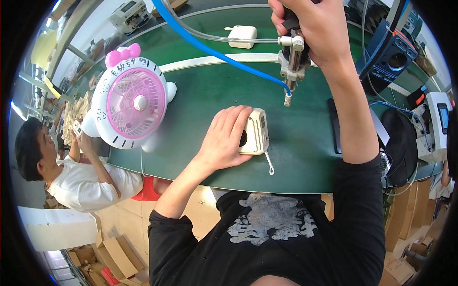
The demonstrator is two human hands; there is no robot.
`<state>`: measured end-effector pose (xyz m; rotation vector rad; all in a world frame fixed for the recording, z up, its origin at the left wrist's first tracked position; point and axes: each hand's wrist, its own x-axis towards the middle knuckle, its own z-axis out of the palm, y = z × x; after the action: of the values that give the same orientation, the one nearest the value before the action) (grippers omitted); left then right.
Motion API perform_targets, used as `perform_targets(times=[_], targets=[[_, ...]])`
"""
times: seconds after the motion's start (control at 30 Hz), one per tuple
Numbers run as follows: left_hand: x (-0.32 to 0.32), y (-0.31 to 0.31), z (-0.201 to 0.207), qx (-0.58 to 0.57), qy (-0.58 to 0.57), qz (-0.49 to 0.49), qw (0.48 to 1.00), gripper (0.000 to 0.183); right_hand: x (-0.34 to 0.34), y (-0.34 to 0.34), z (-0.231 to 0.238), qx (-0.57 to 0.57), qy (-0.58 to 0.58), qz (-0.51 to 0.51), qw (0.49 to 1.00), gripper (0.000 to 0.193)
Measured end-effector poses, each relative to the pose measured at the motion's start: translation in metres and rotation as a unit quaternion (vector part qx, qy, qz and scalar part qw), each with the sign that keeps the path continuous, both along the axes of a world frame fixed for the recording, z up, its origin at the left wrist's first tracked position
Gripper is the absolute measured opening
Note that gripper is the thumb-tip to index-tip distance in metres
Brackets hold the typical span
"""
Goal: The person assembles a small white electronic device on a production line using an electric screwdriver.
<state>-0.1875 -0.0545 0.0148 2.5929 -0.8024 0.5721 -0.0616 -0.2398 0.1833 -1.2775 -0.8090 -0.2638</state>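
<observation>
My left hand [223, 136] lies over a small cream box-shaped device [260, 131], gripping it against the green table [205, 95]. The device has rounded corners, a dark round spot partly under my fingers, and a short cream wrist strap [270, 164] hanging from its near end. Raised beyond it and to the right, my right hand [324, 35] is closed around a metal pneumatic hand tool [295, 62]. A blue air hose [224, 58] and a clear tube [229, 38] run into the tool. Its tip points down, apart from the device.
A pink-and-white fan [139, 102] stands at the left. A similar cream device [242, 37] lies beyond the pale table strip. Black speakers [393, 55], a dark bag [400, 138] and a white machine [433, 126] are at right. A seated person [90, 183] works at left.
</observation>
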Motion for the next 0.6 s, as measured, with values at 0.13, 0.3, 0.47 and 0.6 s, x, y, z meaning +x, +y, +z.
perform_targets(times=[0.13,0.3,0.47,0.6], targets=[[-0.004,0.001,-0.002,0.003,-0.035,0.011,0.999,0.100,-0.002,-0.003,0.001,-0.025,0.010,-0.003,1.000,0.028],[-0.006,0.008,-0.019,-0.040,-0.126,-0.004,0.991,0.103,-0.002,0.000,0.000,-0.012,0.006,-0.001,1.000,0.027],[-0.006,0.016,-0.019,-0.102,-0.209,-0.068,0.970,0.114,0.003,0.001,0.000,-0.012,-0.004,-0.004,1.000,0.028],[-0.008,0.011,-0.007,-0.099,-0.177,-0.059,0.977,0.103,-0.002,0.003,0.003,-0.005,0.040,-0.024,0.999,0.029]])
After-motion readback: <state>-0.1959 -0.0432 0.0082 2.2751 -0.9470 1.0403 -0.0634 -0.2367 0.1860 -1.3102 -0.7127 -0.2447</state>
